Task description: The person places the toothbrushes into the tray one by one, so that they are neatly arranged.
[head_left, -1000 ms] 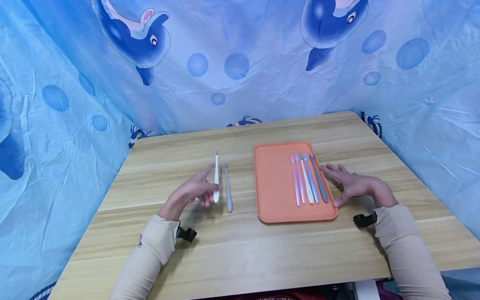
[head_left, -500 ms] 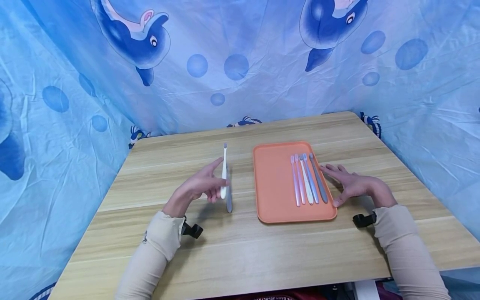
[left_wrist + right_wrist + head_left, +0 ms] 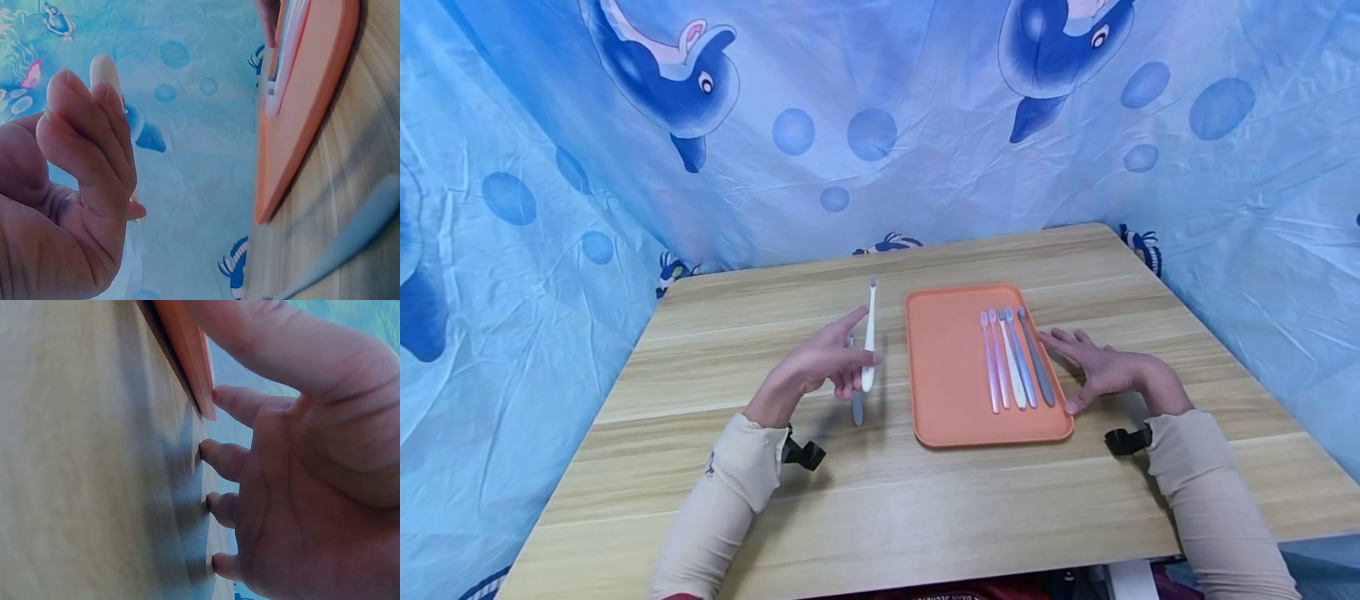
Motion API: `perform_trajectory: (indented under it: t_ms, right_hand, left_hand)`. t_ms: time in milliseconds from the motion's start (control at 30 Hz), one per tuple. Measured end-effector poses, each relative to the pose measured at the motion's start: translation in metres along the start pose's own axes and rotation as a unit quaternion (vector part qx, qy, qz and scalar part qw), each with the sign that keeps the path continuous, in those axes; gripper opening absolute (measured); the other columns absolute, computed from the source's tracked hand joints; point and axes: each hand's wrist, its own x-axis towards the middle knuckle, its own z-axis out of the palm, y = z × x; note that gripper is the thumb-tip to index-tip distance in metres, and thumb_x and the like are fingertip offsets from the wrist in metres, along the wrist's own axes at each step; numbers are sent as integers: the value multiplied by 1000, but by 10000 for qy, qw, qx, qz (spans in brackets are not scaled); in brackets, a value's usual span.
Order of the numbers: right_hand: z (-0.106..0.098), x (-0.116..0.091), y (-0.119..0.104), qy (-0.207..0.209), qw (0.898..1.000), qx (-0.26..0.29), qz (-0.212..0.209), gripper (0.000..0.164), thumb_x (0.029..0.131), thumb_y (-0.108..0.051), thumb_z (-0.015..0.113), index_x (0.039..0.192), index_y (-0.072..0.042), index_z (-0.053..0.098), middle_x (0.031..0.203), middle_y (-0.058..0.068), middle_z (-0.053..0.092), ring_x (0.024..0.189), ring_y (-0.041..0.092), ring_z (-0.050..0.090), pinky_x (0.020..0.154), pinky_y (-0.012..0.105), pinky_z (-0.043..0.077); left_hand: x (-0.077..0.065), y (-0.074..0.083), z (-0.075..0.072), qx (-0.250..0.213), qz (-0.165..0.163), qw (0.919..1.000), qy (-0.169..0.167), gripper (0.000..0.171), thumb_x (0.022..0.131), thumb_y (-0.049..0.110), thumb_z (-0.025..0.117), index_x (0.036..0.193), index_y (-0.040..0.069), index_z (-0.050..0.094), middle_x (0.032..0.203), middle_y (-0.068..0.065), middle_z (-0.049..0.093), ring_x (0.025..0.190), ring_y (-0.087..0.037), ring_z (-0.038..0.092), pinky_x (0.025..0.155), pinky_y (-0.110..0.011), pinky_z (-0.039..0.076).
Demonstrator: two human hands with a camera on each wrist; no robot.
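Note:
My left hand (image 3: 827, 360) pinches a white toothbrush (image 3: 869, 342) between thumb and fingers, holding it above the table with its bristle head away from me. In the left wrist view the brush's rounded handle end (image 3: 105, 74) pokes out past the fingers. Below that hand a grey-blue toothbrush (image 3: 857, 410) lies on the table, partly hidden. My right hand (image 3: 1105, 371) rests at the right edge of an orange tray (image 3: 947, 421), its fingers spread; the right wrist view has thumb and index finger touching the rim. Several toothbrushes (image 3: 1017, 367) lie side by side in the tray's right half.
The wooden table (image 3: 880, 508) runs back to a blue curtain (image 3: 760, 217) printed with dolphins. A similar curtain hangs on both sides. Bare tray surface shows left of the row of brushes.
My left hand has carried the white toothbrush to the right and slightly away from me, over the grey-blue one and toward the tray. The right hand and the tray have stayed put.

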Motion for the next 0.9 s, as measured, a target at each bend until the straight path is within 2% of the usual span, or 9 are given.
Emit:
perform_trajectory:
  t_ms: [567, 900]
  right_hand:
    - [1, 0, 0, -2, 10000, -1, 73, 126, 68, -35, 90, 161, -6, 9, 164, 33, -5, 145, 65, -16, 102, 89, -5]
    - [0, 0, 0, 11, 10000, -40, -23, 125, 69, -35, 90, 161, -6, 10, 164, 34, -3, 144, 65, -14, 103, 89, -3]
  left_hand:
    - [16, 16, 25, -280, 124, 9992, -238, 96, 93, 7, 66, 162, 30, 2, 52, -7, 61, 38, -15, 54, 38, -28, 49]
    - [28, 23, 42, -217, 160, 9991, -320, 95, 94, 6, 64, 162, 36, 4, 51, -6, 61, 37, -15, 55, 38, -26, 48]
